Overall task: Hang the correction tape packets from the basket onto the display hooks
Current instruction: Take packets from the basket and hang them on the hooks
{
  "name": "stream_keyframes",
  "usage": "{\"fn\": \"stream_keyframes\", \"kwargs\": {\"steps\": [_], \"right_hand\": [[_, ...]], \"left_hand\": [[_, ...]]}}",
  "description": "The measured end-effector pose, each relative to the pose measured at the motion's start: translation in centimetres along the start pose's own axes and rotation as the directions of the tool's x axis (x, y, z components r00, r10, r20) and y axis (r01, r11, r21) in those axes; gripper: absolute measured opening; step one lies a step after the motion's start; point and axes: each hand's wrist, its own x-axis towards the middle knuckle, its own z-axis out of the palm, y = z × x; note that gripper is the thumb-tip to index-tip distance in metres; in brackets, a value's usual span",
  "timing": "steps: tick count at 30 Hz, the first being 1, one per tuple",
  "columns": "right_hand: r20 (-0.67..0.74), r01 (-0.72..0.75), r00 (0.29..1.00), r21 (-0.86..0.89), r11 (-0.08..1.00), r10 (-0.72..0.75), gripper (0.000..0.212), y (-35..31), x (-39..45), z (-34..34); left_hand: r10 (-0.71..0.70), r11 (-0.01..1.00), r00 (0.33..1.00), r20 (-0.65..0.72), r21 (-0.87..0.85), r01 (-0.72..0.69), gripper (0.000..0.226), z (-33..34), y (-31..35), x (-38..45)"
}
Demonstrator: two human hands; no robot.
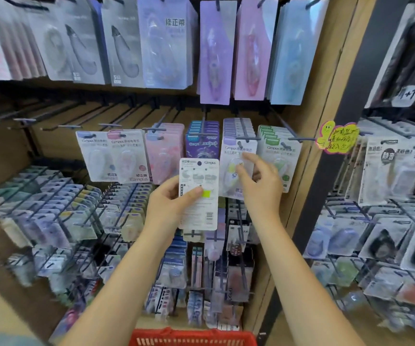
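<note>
Left hand is gripping a white correction tape packet — thumb pressing across its printed back, fingers curled behind — and is holding it upright in front of the middle row of display hooks, back side facing the camera. The packet is overlapping a purple hanging stack and sitting just left of the lilac-topped hanging packets.

Right hand is reaching against the front lilac-topped packet, fingers loosely spread, fingertips touching its face; it is holding nothing that I can see.

Red basket is showing only its rim at the bottom edge — contents not visible. A yellow-and-pink handwritten tag is sticking out at the right of the wooden shelf frame.
</note>
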Motion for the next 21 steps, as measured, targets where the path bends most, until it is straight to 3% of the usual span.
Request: {"fn": "stream_keyframes", "kwargs": {"steps": [3,6,8,10,12,15,18,21], "right_hand": [[-0.035,-0.014,0.999,-0.073,0.997,0.011,0.03,-0.1,0.1,-0.3],[-0.048,-0.058,0.997,-0.008,0.998,0.058,0.021,-0.4,-1.7,-1.4],[0.143,-0.164,0.979,0.128,0.978,0.145,0.017,-1.3,-3.4,-2.0],[0.395,-0.323,0.897,0.276,0.905,0.2,0.019,-2.3,-5.2,-2.0],[0.473,-0.362,0.864,0.343,0.867,0.173,0.022,-2.7,-6.1,-1.8],[0.378,-0.322,0.908,0.348,0.88,0.182,0.021,-2.7,-6.3,-1.9],[0.242,-0.259,0.953,0.331,0.907,0.183,0.02,-2.8,-6.3,-2.0],[0.248,-0.206,0.96,0.313,0.927,0.129,0.023,-4.2,-6.8,-1.2]], "left_hand": [[0.013,1.0,1.0,-0.008,-0.019,-0.014,0.028,0.3,0.3,-0.2],[0.016,0.999,1.0,0.004,-0.041,-0.016,0.022,0.4,0.6,-0.5],[0.023,0.999,0.999,0.032,-0.035,-0.022,0.02,0.4,0.7,-0.5],[0.022,1.0,0.997,0.078,-0.021,-0.02,0.02,0.6,0.8,-0.6],[0.015,1.0,0.991,0.132,-0.021,-0.013,0.02,0.8,0.9,-0.7],[0.056,0.998,0.988,0.147,0.013,-0.059,0.03,0.5,1.0,-0.9],[0.145,0.974,0.984,0.099,0.161,-0.16,0.038,-0.6,0.8,-0.7],[0.084,0.976,0.966,0.245,0.174,-0.129,0.05,-0.5,1.1,-1.6]]}}
